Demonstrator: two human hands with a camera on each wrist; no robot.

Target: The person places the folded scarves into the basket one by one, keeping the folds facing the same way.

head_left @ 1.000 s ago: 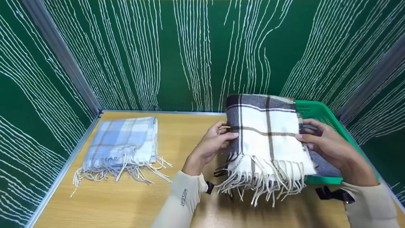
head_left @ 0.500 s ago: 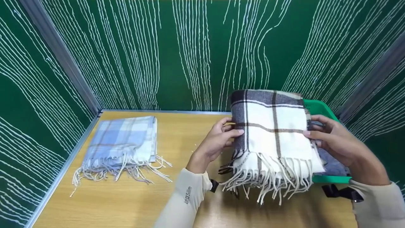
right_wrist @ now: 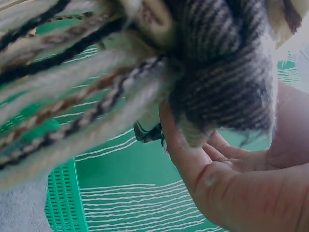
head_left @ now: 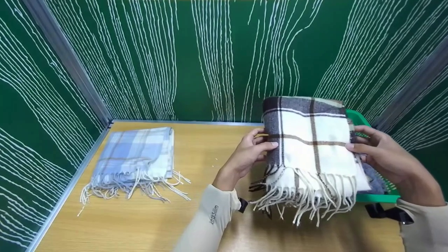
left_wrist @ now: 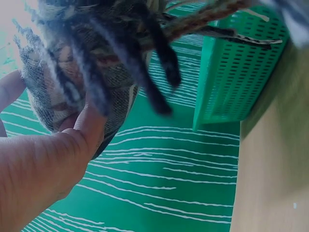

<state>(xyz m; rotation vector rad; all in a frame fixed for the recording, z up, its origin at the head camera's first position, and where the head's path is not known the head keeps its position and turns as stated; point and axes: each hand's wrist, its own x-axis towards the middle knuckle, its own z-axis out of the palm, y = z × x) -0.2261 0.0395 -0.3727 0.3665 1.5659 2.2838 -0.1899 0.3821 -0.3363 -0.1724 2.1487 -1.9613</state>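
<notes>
A folded plaid scarf [head_left: 297,157] in white, dark grey and brown, with long twisted fringe along its near edge, is held up between both hands. My left hand [head_left: 245,155] pinches its left side, thumb on the front and fingers behind. On the opposite side my right hand [head_left: 388,157] grips the fold the same way. The left wrist view shows dark fringe hanging before the thumb [left_wrist: 89,125]. In the right wrist view, several layers of the scarf [right_wrist: 222,72] lie between thumb and fingers. The scarf overlaps a green basket [head_left: 378,198] behind it.
Grey-blue cloth [head_left: 374,178] lies in the basket. A folded light-blue plaid scarf [head_left: 136,150] with fringe rests at the left of the wooden table [head_left: 122,224]. Green walls [head_left: 217,63] with white wavy lines enclose the back and sides.
Both hands have carried the dark-and-white plaid scarf to the right and slightly away, further across the green basket. The light-blue scarf has stayed in place.
</notes>
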